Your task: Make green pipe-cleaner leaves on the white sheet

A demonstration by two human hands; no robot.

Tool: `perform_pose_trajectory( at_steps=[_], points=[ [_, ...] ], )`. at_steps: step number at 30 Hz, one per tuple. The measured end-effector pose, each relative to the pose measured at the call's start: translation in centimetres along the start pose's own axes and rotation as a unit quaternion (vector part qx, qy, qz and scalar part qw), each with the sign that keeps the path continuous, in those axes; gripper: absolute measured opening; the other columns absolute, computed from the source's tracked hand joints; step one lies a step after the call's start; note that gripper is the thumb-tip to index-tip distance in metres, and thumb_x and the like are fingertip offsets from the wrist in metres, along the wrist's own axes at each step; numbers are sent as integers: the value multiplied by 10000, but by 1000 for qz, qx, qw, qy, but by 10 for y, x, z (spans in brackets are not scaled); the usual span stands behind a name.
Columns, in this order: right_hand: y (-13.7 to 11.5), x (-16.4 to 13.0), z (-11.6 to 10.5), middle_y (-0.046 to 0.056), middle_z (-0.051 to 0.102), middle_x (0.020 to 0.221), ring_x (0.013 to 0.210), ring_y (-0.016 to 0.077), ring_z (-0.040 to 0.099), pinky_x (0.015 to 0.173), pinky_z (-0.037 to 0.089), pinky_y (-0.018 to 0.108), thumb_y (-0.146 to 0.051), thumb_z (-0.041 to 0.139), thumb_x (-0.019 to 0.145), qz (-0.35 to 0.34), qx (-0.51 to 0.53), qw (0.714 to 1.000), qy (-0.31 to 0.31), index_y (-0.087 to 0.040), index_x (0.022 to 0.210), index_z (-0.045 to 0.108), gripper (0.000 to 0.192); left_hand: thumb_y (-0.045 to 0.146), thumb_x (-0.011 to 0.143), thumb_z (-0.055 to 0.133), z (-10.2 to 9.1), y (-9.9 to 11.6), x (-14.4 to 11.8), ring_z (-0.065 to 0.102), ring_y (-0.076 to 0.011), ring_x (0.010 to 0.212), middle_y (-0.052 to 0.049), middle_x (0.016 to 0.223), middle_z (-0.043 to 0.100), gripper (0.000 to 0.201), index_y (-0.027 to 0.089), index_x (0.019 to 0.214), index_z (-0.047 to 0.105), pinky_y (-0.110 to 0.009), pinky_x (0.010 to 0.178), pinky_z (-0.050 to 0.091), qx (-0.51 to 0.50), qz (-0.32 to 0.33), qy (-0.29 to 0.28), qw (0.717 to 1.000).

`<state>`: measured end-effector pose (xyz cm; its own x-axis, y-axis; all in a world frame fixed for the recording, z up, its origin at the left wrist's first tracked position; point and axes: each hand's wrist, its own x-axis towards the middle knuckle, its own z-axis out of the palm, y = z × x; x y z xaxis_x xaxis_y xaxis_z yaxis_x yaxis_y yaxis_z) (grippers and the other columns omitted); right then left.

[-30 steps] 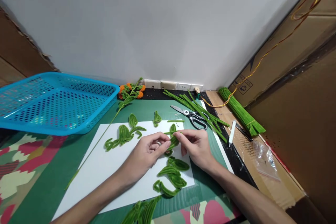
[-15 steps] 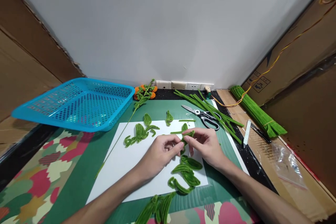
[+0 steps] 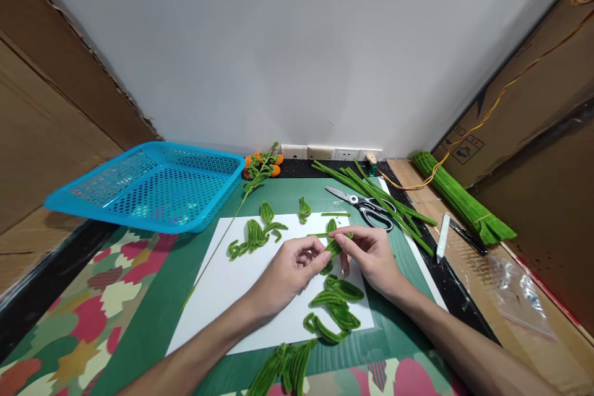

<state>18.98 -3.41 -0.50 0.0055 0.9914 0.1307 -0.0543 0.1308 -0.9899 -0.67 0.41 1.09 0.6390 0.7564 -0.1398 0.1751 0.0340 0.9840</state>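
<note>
Head view: left hand (image 3: 290, 269) and right hand (image 3: 371, 253), fingertips pinched on one fuzzy green pipe-cleaner leaf (image 3: 333, 246), held just above white paper sheet (image 3: 223, 284). Advisable: grip close to the bend, keeping loops flat while shaping.

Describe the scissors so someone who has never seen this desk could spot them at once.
Start at the white sheet of paper on the green mat, then look just past its far right corner, beyond the right hand. The scissors lie flat there against loose green pipe-cleaner stems. They are the only metal-bladed thing there, with black handles.
</note>
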Motion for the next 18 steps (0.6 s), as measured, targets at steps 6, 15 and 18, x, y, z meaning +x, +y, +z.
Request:
perform_pose_trajectory(
  at_steps=[6, 15, 18],
  points=[
    [3, -6, 2, 14, 682, 669, 505, 119, 555, 463, 428, 222, -380, 659, 996, -54, -143, 988, 19, -172, 1029, 816, 263, 428, 949, 672, 3, 0, 0, 400, -93, 523, 65, 592, 455, 327, 179, 771, 553, -221, 504, 292, 48, 11, 7, 999],
    [5, -6, 4, 2, 653, 622, 506, 122, 537, 474, 417, 225, -346, 638, 1001, -59, -189, 980, 16, -168, 1046, 822, 259, 383, 934, 661, 5, -1, -4, 410, -107, 559, 44, 600, 476, 310, 171, 719, 587, -239, 525, 301, 130, 30, 56, 990],
    [6, -4, 3, -19, 611, 587, 462, 114, 516, 441, 407, 220, -395, 665, 992, -19, -120, 992, 18, -167, 1056, 804, 274, 419, 952, 654, 5, -2, -4, 444, -107, 546, 42, 619, 504, 310, 174, 768, 605, -234, 514, 316, 99, 24, 51, 994]
  ],
)
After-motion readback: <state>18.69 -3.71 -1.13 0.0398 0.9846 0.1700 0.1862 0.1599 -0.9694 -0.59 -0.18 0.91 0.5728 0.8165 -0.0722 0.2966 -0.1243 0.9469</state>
